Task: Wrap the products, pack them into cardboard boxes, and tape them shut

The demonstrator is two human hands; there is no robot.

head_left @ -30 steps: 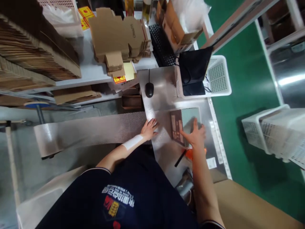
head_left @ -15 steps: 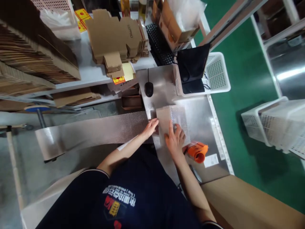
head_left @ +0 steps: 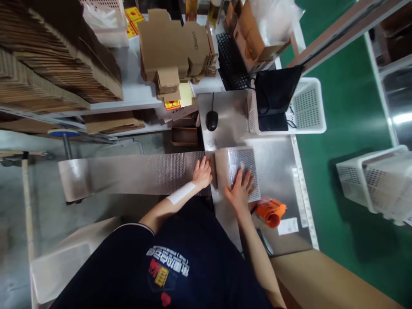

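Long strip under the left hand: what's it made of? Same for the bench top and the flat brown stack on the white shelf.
Strip: looks like clear plastic bubble wrap, glossy, with a regular grid of small dimples. Bench top: probably sheet metal with a brushed finish, grey with soft glare. Flat stack: brown cardboard, matte, with die-cut flaps showing.

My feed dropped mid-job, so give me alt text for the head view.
On a metal table, the right hand presses flat on a bubble-wrapped package while the left hand holds down the long bubble wrap strip beside it. An orange tool lies beside the right wrist; a black mouse sits farther back.
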